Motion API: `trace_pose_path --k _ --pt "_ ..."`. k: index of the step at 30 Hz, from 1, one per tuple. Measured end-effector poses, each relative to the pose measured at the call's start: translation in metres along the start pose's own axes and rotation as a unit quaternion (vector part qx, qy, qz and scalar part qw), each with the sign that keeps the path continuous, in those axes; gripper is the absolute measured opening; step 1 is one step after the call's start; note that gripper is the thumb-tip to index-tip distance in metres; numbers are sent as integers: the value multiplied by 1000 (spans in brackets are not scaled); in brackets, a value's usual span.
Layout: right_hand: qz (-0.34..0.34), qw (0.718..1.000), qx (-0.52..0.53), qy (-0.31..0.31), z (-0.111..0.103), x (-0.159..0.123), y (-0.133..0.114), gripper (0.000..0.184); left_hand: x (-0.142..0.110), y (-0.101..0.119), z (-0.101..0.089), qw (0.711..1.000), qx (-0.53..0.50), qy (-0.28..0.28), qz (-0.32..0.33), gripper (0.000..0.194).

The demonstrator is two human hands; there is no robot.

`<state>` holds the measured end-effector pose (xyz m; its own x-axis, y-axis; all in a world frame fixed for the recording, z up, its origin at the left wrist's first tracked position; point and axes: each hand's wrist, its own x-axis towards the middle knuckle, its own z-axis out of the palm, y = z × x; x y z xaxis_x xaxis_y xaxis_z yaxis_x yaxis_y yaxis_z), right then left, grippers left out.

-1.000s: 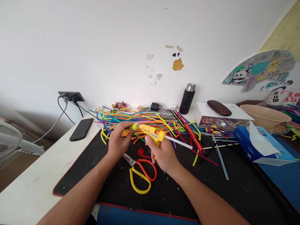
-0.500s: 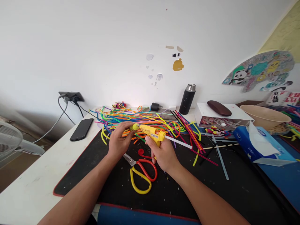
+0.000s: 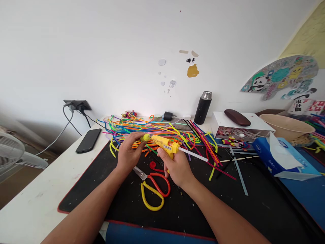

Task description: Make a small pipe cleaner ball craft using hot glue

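Your left hand [image 3: 129, 151] pinches one small yellow piece [image 3: 145, 137] at the tip of one glue gun [image 3: 164, 144], gripped in your right hand [image 3: 177, 167]. Nothing has visibly moved since the earlier frame.

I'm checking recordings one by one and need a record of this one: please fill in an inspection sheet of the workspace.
Surface: black mat on a white table, flecked with small bits.
Job's things: yellow glue gun with glue stick out the back; small yellow-green piece at its nozzle, contact unclear.
Clutter: heap of colourful pipe cleaners, scissors, phone, tissue box.
Hands: left hand pinches the piece; right hand grips the glue gun.
Cables: several at the wall socket; a grey cable runs towards the fan.
Surroundings: white wall with stickers; black bottle standing against it.
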<state>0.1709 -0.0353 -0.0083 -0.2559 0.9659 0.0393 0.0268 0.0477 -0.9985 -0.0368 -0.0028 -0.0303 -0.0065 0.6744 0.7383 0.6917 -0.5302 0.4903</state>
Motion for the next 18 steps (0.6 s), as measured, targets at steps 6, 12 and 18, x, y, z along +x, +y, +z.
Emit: trace_pose_path --k 6,12,18 --pt "4 1000 -3 -2 0 0 3 43 0 -1 2 1000 -14 3 -12 16" --pt "-4 999 19 34 -3 5 7 50 2 -22 4 994 -69 37 -82 25" --pt "-7 998 7 65 -4 16 15 59 7 -36 1 989 -85 68 -98 29"
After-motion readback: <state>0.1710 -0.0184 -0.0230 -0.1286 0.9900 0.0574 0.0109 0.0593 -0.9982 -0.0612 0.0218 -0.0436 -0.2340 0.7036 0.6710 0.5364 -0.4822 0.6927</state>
